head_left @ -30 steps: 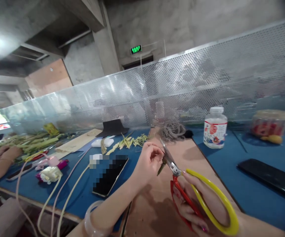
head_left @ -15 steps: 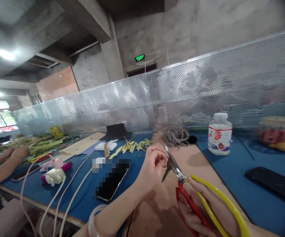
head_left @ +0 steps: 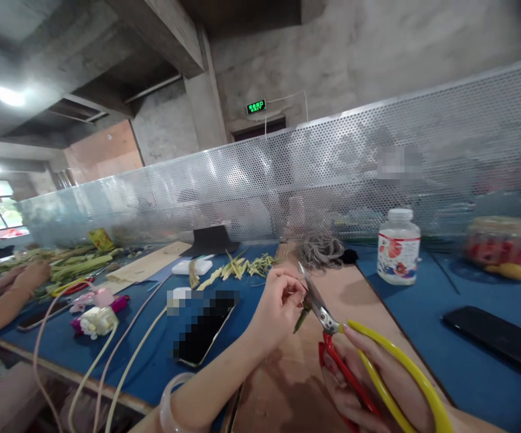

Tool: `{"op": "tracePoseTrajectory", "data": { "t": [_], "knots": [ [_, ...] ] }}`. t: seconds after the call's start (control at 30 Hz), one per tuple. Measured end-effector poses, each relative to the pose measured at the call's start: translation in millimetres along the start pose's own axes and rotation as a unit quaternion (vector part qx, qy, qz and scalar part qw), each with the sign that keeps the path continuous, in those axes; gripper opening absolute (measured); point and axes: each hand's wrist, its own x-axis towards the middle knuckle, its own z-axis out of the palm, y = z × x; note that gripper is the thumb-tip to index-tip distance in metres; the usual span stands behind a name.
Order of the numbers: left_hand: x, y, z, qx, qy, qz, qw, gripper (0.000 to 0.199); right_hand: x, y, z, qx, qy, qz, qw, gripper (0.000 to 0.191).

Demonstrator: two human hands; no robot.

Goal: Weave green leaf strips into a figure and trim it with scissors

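Observation:
My left hand [head_left: 282,304] is closed in a pinch over the tan board [head_left: 282,385]. From its fingertips a small dark green leaf-like piece [head_left: 302,319] sticks out downward; its upper end is hidden by the fingers. A pair of scissors [head_left: 329,325] with one red and one yellow handle is in my right hand [head_left: 348,391], its fingers and thumb in the loops. The handles are spread, and the blades point up and away, right beside my left fingertips. Whether a blade touches the green piece, I cannot tell.
Grey thread [head_left: 321,251] lies tangled behind my hands. On the blue table stand a white-capped bottle [head_left: 398,252], a jar [head_left: 499,246] and a black phone [head_left: 499,337]. Another phone [head_left: 208,334], pale green strips [head_left: 235,266] and cables lie left. A co-worker's hands [head_left: 32,276] work at far left.
The view has shifted very slightly. Both hands, the scissors and the green piece keep nearly the same positions relative to each other.

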Motion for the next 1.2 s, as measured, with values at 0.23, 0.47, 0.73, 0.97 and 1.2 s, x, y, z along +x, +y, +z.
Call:
{"op": "tracePoseTrajectory", "data": {
  "t": [0.23, 0.47, 0.73, 0.97, 1.2],
  "knots": [
    [0.2, -1.9, -0.4, 0.025, 0.002, 0.006, 1.000, 0.007, 3.7, 0.2, -4.5, 0.065, -0.018, 0.022, 0.997, 0.061],
    [-0.6, -2.4, -1.6, 0.020, -0.007, 0.010, 1.000, 0.007, 1.7, 2.0, -1.1, 0.048, 0.006, 0.017, 0.999, 0.060],
    [0.5, 1.0, -1.3, 0.025, -0.008, 0.013, 1.000, 0.007, -1.8, 7.3, -5.7, 0.033, 0.027, -0.013, 0.999, 0.051],
    [-0.1, 2.2, -1.2, 0.025, -0.006, 0.026, 0.999, 0.007, 0.7, 3.1, -3.8, 0.018, -0.026, -0.032, 0.999, 0.056],
    [-0.9, 4.4, -1.4, 0.025, -0.003, 0.017, 1.000, 0.006, 0.1, 3.6, -3.7, 0.026, 0.000, 0.007, 1.000, 0.052]
  ]
}}
